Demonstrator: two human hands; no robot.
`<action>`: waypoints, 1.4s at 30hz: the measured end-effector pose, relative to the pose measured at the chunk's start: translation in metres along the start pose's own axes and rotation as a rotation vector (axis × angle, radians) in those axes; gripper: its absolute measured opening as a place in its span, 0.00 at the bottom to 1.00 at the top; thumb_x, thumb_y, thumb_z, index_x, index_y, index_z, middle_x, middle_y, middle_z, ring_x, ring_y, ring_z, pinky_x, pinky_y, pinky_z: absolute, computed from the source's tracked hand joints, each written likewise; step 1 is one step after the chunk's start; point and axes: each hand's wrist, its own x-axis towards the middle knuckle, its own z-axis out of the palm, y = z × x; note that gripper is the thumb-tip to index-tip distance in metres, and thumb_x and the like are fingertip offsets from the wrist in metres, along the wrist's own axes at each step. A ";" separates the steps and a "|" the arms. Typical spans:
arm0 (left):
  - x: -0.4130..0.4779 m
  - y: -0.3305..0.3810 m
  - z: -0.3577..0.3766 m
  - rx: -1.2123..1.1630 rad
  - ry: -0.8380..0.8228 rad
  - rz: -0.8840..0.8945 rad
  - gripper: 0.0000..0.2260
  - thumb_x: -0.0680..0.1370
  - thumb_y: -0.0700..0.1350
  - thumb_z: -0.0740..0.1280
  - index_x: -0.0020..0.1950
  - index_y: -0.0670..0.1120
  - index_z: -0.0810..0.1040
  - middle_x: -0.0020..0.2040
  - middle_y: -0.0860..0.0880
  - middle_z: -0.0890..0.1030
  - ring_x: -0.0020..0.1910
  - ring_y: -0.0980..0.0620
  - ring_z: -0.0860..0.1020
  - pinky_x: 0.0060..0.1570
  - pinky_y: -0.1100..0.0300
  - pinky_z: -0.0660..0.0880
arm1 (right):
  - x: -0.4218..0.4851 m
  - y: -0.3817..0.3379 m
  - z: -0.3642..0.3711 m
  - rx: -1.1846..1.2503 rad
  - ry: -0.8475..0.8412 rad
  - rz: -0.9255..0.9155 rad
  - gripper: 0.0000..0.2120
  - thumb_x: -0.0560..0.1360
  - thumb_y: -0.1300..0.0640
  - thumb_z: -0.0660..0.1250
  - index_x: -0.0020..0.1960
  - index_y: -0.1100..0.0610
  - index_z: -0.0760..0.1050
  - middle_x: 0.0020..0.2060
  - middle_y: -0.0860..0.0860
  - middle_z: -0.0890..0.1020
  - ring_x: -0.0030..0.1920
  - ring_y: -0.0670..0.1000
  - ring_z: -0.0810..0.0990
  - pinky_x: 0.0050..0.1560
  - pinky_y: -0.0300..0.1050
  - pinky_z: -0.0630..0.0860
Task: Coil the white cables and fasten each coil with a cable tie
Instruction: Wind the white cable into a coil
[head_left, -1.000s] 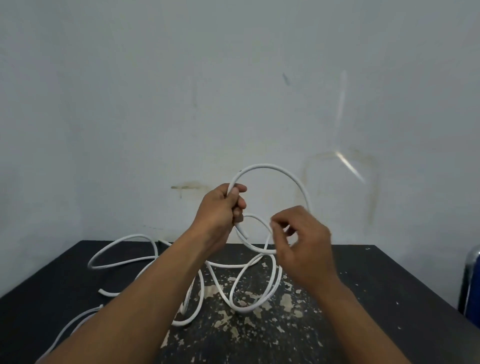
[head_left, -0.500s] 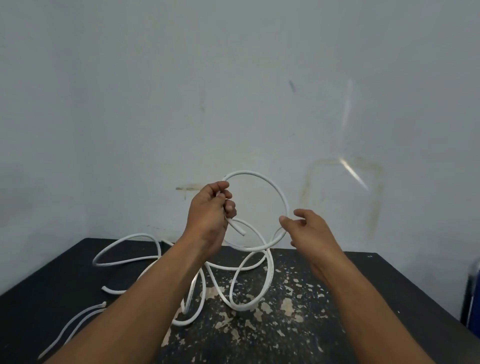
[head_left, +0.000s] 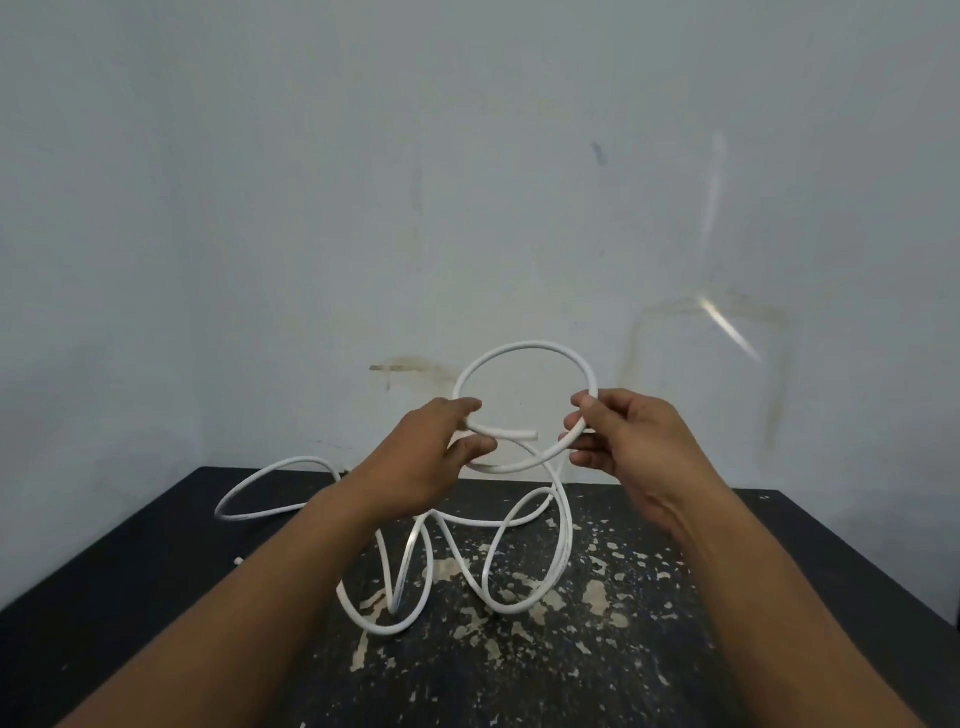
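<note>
head view: left hand (head_left: 431, 457) and right hand (head_left: 628, 441) are both pinching opposite sides of the white cable (head_left: 524, 348), seemingly shaping its first raised loop above the table (head_left: 779, 597).

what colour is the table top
Black table top, with pale chipped patches in the middle; the head view shows it.

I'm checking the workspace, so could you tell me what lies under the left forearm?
The black table and part of the white cable pass beneath the left forearm; how the cable runs there is hidden.
</note>
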 end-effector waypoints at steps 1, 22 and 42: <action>-0.002 -0.001 0.003 0.108 0.022 0.024 0.20 0.82 0.55 0.64 0.73 0.48 0.75 0.80 0.44 0.63 0.76 0.46 0.67 0.70 0.54 0.68 | -0.001 0.000 0.002 -0.004 -0.015 -0.005 0.07 0.82 0.60 0.67 0.54 0.65 0.80 0.38 0.56 0.85 0.34 0.50 0.84 0.39 0.44 0.84; -0.024 0.014 0.018 -0.787 -0.239 -0.090 0.19 0.86 0.44 0.55 0.53 0.37 0.84 0.35 0.35 0.79 0.36 0.43 0.76 0.47 0.53 0.74 | -0.002 0.012 0.041 0.028 -0.039 -0.067 0.08 0.78 0.58 0.73 0.50 0.64 0.82 0.40 0.59 0.86 0.38 0.53 0.84 0.40 0.44 0.82; -0.027 0.032 0.010 -0.633 -0.177 -0.185 0.26 0.87 0.54 0.53 0.48 0.39 0.83 0.40 0.42 0.87 0.41 0.46 0.85 0.46 0.58 0.79 | -0.005 0.014 0.039 -0.200 -0.236 -0.248 0.08 0.76 0.63 0.75 0.54 0.57 0.81 0.43 0.53 0.88 0.45 0.52 0.88 0.52 0.48 0.84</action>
